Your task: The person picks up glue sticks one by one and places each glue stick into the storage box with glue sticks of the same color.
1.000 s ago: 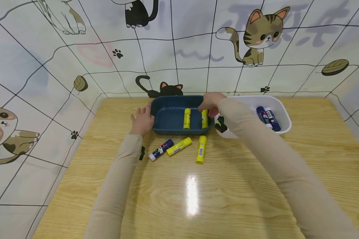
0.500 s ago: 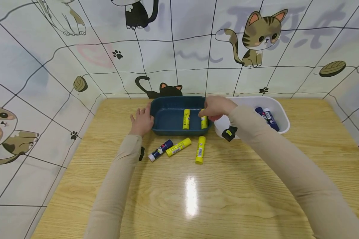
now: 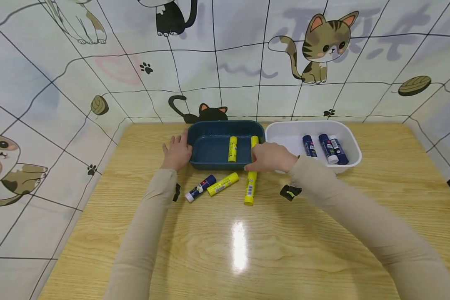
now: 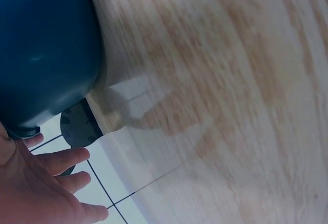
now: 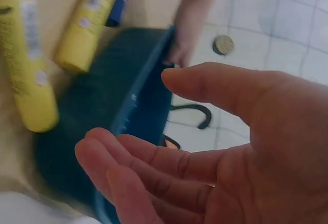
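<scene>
My left hand (image 3: 177, 153) rests against the left end of the dark blue basket (image 3: 221, 166), its fingers spread beyond the wall in the left wrist view. Over that basket's front right corner hovers my right hand (image 3: 273, 157), thumb apart from the bent fingers and nothing between them in the right wrist view. Just below it, a yellow glue stick (image 3: 250, 189) lies on the table. To its left are another yellow glue stick (image 3: 223, 184) and a navy glue stick (image 3: 200, 188). Inside the basket lie two yellow glue sticks (image 3: 233, 149), one partly hidden by my right hand.
A white basket (image 3: 350, 162) stands against the blue one's right side, holding three navy glue sticks (image 3: 327, 146). Behind both rises a cat-patterned wall covering (image 3: 240, 100). The wooden table (image 3: 195, 250) extends toward me.
My right hand has come away from the yellow glue stick at the basket's right end and moved forward toward me, over the front rim. The left hand stays in place.
</scene>
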A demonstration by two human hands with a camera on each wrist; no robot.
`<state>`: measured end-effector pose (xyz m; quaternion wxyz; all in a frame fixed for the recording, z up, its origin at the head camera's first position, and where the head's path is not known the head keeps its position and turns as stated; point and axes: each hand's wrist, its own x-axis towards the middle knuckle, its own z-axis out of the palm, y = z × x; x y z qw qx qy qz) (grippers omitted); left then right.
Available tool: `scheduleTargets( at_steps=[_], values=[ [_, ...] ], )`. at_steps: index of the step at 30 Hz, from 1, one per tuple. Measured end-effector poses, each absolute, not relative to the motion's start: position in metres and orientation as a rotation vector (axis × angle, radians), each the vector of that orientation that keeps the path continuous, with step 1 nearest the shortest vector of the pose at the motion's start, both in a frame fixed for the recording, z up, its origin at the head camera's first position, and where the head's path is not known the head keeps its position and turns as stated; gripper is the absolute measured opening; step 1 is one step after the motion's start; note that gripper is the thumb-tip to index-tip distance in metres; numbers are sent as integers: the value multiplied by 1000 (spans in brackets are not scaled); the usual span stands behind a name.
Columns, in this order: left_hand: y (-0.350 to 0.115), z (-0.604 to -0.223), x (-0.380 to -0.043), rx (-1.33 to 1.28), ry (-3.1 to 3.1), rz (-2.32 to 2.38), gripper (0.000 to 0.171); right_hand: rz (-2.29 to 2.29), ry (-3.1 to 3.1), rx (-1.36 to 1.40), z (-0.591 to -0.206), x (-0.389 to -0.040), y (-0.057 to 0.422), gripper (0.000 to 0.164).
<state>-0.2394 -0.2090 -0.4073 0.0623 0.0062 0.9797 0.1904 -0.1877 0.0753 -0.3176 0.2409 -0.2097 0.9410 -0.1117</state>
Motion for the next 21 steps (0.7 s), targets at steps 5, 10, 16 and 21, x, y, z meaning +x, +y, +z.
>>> scheduleTargets(
  at_steps=[5, 10, 16, 21],
  values=[
    [-209, -406, -239, 15, 2961, 575, 60, -234, 2574, -547, -338, -176, 74, 31],
    [-208, -405, -239, 19, 2966, 577, 60, -221, 2583, -532, -358, -167, 73, 34],
    [-209, -404, -239, 20, 2965, 576, 60, -125, 2727, -599, -378, -157, 69, 48],
    [-209, -404, -238, 13, 2959, 568, 60, -95, 2767, -583, -389, -154, 64, 54]
  ],
)
